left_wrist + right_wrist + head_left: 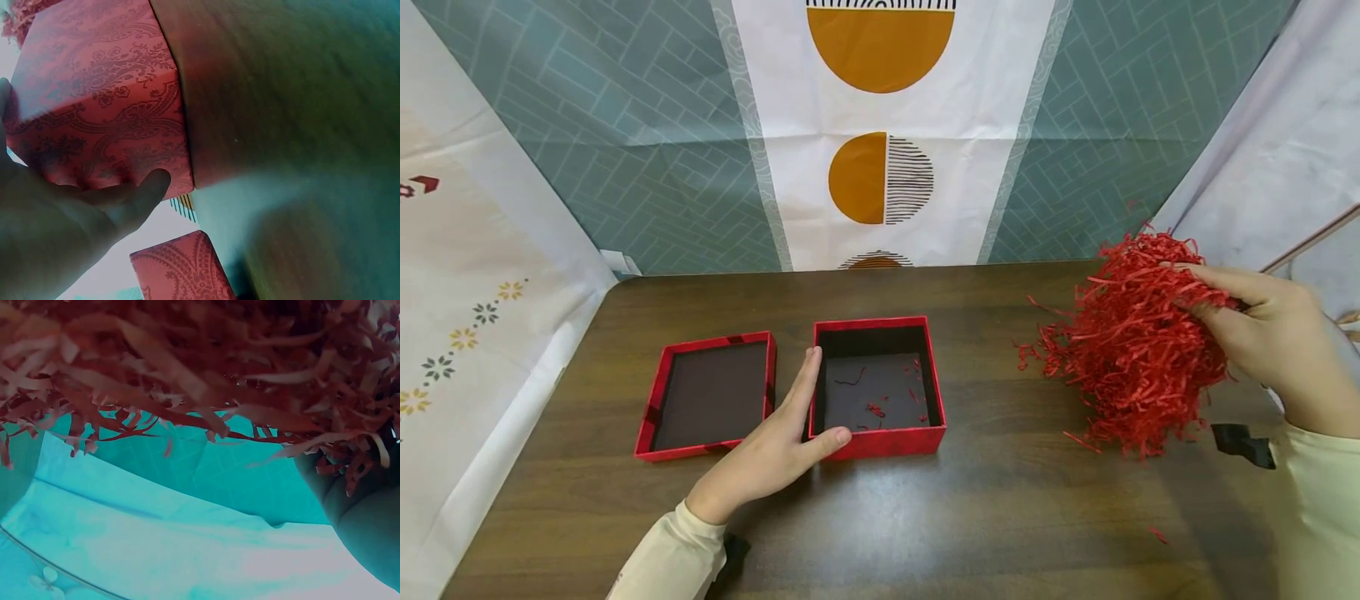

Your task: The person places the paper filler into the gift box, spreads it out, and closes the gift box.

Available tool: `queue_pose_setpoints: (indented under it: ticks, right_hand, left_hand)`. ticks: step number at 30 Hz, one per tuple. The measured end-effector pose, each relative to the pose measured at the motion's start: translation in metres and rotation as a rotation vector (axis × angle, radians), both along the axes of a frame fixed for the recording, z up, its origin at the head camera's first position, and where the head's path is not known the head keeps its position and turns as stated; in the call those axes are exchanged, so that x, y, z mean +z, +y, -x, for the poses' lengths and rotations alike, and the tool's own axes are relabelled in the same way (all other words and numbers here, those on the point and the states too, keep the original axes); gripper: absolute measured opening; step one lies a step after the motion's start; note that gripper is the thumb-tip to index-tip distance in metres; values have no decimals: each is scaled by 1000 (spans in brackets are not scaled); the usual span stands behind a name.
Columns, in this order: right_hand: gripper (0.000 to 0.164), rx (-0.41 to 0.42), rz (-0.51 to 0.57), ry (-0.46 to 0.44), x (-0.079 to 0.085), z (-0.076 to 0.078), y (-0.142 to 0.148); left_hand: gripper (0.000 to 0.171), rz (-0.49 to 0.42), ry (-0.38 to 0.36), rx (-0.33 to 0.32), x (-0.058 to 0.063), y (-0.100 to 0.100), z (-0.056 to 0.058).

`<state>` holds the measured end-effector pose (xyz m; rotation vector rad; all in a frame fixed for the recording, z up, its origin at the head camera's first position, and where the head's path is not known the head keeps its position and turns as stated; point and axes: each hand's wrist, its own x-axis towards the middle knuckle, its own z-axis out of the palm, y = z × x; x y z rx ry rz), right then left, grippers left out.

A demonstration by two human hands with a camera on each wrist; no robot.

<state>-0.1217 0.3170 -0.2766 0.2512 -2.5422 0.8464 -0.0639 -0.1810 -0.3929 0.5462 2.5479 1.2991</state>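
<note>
In the head view an open red box (880, 446) with a dark interior stands on the table, a few red shreds on its floor. My left hand (769, 458) rests against its left wall, fingers straight, thumb at the front left corner. The left wrist view shows the box's patterned red outside (119, 94) beside the left hand (75, 219). Over at the right, my right hand (1273, 321) grips a big bundle of red shredded paper (1150, 350), raised off the table. That shredded paper (187, 381) fills the top of the right wrist view and partly covers the hand's fingers.
A shallow red box lid (711, 396), dark inside, lies left of the box, just beyond the left hand. Loose red shreds (1159, 535) lie on the wooden table (1000, 517) at the right. A patterned cloth (880, 108) hangs behind the table's back edge.
</note>
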Motion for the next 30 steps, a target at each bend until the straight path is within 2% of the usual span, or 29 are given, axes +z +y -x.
queue_pose_setpoints:
  ticks: [2, 6, 9, 17, 20, 26, 28, 30]
  right_hand:
    - [45, -1, 15, 12, 3, 0, 0]
    - [41, 39, 7, 102, 5, 0, 0]
    - [48, 64, 31, 141, 7, 1, 0]
    - [30, 105, 64, 175, 18, 6, -4]
    - [28, 137, 84, 186, 24, 9, -5]
    - [25, 268, 156, 211, 36, 18, 1]
    - [26, 291, 167, 213, 41, 21, 3]
    - [27, 274, 152, 220, 46, 23, 3]
  left_hand:
    - [102, -7, 0, -9, 0, -1, 0]
    - [101, -10, -3, -13, -2, -2, 0]
    - [101, -8, -8, -11, -4, -3, -1]
    - [103, -29, -11, -14, -3, -2, 0]
    - [103, -28, -17, -11, -2, -1, 0]
    - [104, -20, -27, -5, -1, 0, -1]
    - [104, -23, -26, -3, -1, 0, -1]
    - [104, -27, -24, -3, 0, 0, -1]
